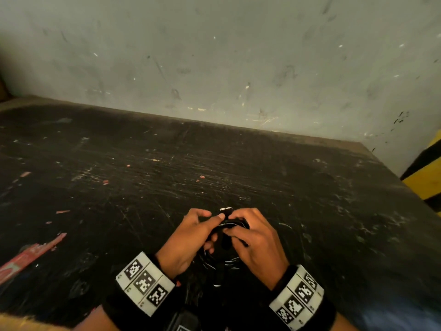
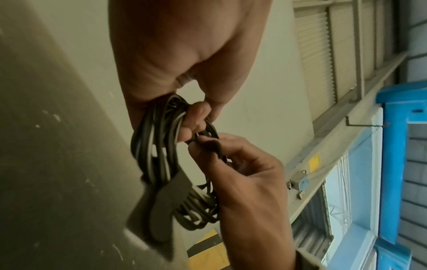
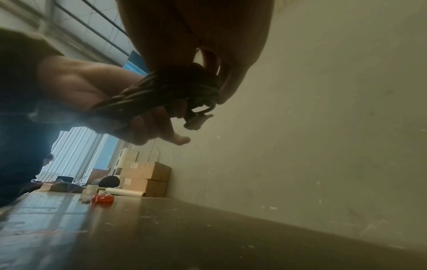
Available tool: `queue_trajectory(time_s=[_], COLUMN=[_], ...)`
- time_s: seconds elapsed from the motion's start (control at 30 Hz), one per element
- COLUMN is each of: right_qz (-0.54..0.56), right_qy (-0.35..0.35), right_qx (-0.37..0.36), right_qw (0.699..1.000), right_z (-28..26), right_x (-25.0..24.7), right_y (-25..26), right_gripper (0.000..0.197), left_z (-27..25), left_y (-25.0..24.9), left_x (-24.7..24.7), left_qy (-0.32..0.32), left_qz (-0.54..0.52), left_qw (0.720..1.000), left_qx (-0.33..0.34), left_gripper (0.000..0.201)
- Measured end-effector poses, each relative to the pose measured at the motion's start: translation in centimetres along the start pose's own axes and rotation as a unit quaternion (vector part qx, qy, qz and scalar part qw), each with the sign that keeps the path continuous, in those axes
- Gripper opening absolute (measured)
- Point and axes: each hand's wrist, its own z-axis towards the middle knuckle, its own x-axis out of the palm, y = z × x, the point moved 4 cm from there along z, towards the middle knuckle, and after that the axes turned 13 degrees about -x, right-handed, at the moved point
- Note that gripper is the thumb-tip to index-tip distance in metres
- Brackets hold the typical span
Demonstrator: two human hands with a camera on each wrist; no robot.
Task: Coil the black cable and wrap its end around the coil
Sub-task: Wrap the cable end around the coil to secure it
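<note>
The black cable [image 1: 232, 226] is bunched into a coil and held just above the dark table, low in the head view. My left hand [image 1: 210, 217] grips the coil's loops [image 2: 157, 137] from the left, fingers curled round them. My right hand [image 1: 232, 223] pinches the cable's end strand [image 2: 208, 144] against the top of the coil. A pale connector [image 1: 225, 209] sticks out above the fingers and also shows in the right wrist view, where the connector [image 3: 196, 120] hangs beside the bundle [image 3: 150, 95]. Lower loops [image 1: 222, 263] hang between my wrists. A flat dark piece [image 2: 166, 201] sits on the coil.
The scratched black table [image 1: 214, 168] runs to a grey wall [image 1: 238, 68]. Red scraps [image 1: 26, 256] lie at the left. A yellow-and-black striped post [image 1: 427, 177] stands at the right edge. Cardboard boxes [image 3: 148, 177] and a red object [image 3: 104, 198] sit at the table's far end.
</note>
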Motion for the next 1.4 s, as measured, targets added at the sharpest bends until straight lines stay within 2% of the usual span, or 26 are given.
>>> queue_trajectory(time_s=[0.23, 0.43, 0.6, 0.8, 0.9, 1.0, 1.1, 1.13, 1.2, 1.3, 1.4], right_qz=[-0.007, -0.003, 0.032, 0.035, 0.05, 0.012, -0.003, 0.024, 0.122, 0.26, 0.347], right_qy=[-0.008, 0.016, 0.026, 0.054, 0.03, 0.017, 0.037, 0.041, 0.027, -0.023, -0.066], right_qx=[0.006, -0.006, -0.023, -0.009, -0.001, -0.028, -0.058, -0.038, 0.047, 0.172, 0.238], right_qw=[1.0, 1.0, 0.999, 0.998, 0.998, 0.999, 0.998, 0.998, 0.991, 0.95, 0.905], right_z=[-0.2, -0.2, -0.4, -0.6, -0.8, -0.8, -0.5, -0.4, -0.5, -0.8, -0.8], right_x=[0.3, 0.1, 0.0, 0.0, -0.3, -0.8, -1.2, -1.3, -1.2, -0.7, -0.8], right_y=[-0.4, -0.7, -1.2, -1.5, -1.5, -1.2, -0.9, -1.0, -1.5, -2.3, -2.3], right_gripper=[0.019, 0.023, 0.027, 0.023, 0.022, 0.019, 0.017, 0.017, 0.017, 0.011, 0.009], left_z=[0.4, 0.7, 0.6, 0.8, 0.6, 0.5, 0.3, 0.2, -0.1, -0.4, -0.9], left_y=[-0.1, 0.0, 0.4, 0.6, 0.6, 0.6, 0.9, 1.0, 1.0, 0.8, 0.6], left_x=[0.3, 0.1, 0.1, 0.2, 0.2, 0.4, 0.6, 0.7, 0.9, 0.9, 0.7], left_qy=[0.125, 0.146, 0.173, 0.159, 0.144, 0.105, 0.071, 0.061, 0.045, 0.051, 0.085], left_qz=[-0.004, -0.055, -0.066, -0.078, -0.077, -0.053, -0.005, 0.018, 0.057, 0.099, 0.177], left_qw=[0.991, 0.986, 0.98, 0.983, 0.986, 0.993, 0.996, 0.995, 0.99, 0.979, 0.96], left_qx=[-0.047, -0.058, -0.069, -0.054, -0.03, 0.004, 0.058, 0.08, 0.125, 0.169, 0.201], left_gripper=[0.026, 0.02, 0.023, 0.018, 0.02, 0.019, 0.018, 0.018, 0.019, 0.018, 0.021])
